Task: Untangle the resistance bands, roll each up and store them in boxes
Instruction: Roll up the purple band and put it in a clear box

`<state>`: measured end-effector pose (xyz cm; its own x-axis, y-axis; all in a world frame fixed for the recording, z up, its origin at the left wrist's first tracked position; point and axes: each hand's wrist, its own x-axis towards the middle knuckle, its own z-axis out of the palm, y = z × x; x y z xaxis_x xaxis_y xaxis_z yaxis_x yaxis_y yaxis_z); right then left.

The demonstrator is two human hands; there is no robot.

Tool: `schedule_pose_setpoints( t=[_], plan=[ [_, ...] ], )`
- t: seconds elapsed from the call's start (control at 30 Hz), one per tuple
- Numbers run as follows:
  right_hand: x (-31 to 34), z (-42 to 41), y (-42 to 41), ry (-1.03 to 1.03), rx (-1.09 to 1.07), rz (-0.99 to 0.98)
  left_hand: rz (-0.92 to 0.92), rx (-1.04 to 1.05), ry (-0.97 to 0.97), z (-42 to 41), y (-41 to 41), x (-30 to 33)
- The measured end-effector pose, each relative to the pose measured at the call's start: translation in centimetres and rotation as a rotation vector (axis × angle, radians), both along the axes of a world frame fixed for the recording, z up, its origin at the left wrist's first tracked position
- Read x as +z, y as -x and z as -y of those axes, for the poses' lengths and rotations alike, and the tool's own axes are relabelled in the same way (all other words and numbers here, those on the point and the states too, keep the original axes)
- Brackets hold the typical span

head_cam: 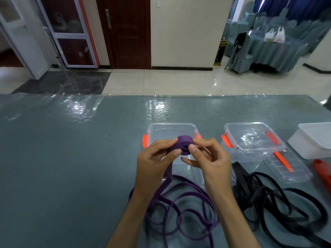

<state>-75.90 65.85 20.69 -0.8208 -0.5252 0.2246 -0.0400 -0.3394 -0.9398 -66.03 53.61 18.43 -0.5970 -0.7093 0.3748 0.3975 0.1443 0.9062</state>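
Purple band (pixel 172 199) — both hands pinch its small roll (pixel 181 144): left hand (pixel 155 158) feeds, right hand (pixel 209 158) turns. Keep tension even — loose coils below could snag.

Floor: pale glossy tiles (pixel 161 81) in front of me, with a dark patch at 11 o'clock.
Wall: cream (pixel 186 33), at 12 o'clock.
Door: dark wood (pixel 129 33), beside the wall.
Furniture: chairs with grey-blue covers (pixel 240 56), at 2 o'clock.
Curtain: blue (pixel 293 6).
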Motion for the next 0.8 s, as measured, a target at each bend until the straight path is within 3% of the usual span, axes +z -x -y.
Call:
schedule_pose_setpoints(
  t=[0.23,0.47,0.63,0.8],
  plan=[
    [0.3,0.2,0.4,-0.056,0.010,-0.056,0.012,0.100,-0.061,-0.1,0.0,0.1],
    [-0.5,1.0,-0.3,-0.004,-0.019,0.018,-0.022,-0.015,-0.211,-0.1,-0.2,0.3],
    [0.6,0.3,1.1,-0.096,0.095,0.015,0.011,-0.055,-0.182,0.2,-0.8,0.5],
    [0.8,0.9,0.7,-0.096,0.048,-0.052,0.036,-0.029,-0.227,-0.2,-0.3,0.5]
  ],
)
